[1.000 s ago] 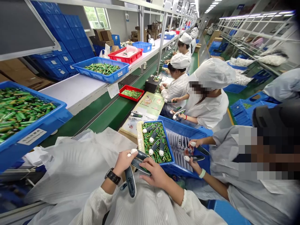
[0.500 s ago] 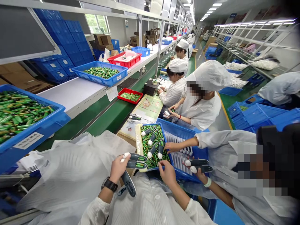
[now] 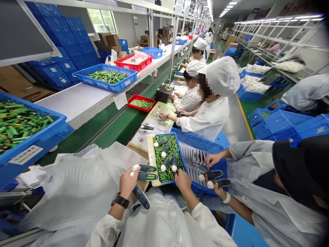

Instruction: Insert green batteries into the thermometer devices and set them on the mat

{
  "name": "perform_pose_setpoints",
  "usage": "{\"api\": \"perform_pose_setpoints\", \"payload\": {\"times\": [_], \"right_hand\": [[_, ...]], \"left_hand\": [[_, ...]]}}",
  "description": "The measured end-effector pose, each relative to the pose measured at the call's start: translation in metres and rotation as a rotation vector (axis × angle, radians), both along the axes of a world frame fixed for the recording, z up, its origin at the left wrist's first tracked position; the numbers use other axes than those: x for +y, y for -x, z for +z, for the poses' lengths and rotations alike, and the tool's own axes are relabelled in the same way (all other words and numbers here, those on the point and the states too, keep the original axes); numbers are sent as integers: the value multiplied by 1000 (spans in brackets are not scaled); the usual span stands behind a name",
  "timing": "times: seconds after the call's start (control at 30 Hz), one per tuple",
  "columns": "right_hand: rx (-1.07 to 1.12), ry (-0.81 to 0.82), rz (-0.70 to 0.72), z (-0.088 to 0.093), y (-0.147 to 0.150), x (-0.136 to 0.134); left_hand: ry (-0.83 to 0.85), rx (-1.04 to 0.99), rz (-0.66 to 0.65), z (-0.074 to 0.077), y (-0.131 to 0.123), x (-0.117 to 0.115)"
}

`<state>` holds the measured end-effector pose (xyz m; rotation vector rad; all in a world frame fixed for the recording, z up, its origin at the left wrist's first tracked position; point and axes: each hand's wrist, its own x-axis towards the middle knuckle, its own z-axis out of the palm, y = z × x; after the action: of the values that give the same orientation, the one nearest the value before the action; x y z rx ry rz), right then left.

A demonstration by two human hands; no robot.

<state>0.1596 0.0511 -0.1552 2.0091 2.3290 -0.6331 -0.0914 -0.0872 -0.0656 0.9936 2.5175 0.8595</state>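
Devices (image 3: 143, 176) inside left grip (image 3: 128, 182)

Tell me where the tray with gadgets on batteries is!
In the head view, the blue tray sits below centre, the right hand at its near edge, a blue bin on its right.

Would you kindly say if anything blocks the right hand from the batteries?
Nothing visible does: the right hand is at the blue bin, by its near edge, beside batteries; four handheld devices lie farther in.
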Motion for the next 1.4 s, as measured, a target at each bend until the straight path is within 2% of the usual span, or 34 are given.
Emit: {"api": "perform_pose_setpoints", "payload": {"times": [0.07, 0.17, 0.23, 0.33, 0.4, 0.5, 0.67, 0.93, 1.23, 1.4], "right_hand": [[76, -54, -26, 4, -10, -5], [375, -232, 29, 19, -25, -28], [630, -284, 177, 35, -27, -49], [899, -207, 484, 63, -15, -76], [973, -177, 652, 78, 1, -85], [958, -186, 768, 87, 22, -86], [870, -200, 739, 79, 37, -81], [923, -247, 621, 72, 44, -74], [906, -15, 607, 68, 40, -64], [939, 47, 651, 71, 35, -68]], "left_hand": [[-6, -1, 10, 2, -2, 0], [-27, 4, 26, 7, -6, 3], [-34, 8, 28, 11, -9, 8], [-46, 6, 33, 19, -11, 21], [-55, 23, 40, 26, -12, 31], [-79, 43, 58, 36, -11, 41], [-179, -21, 113, 44, -8, 41], [-202, -129, 99, 39, -10, 18], [-39, -34, 0, 27, -7, 4], [12, 81, -17, 28, -12, 5]]}}
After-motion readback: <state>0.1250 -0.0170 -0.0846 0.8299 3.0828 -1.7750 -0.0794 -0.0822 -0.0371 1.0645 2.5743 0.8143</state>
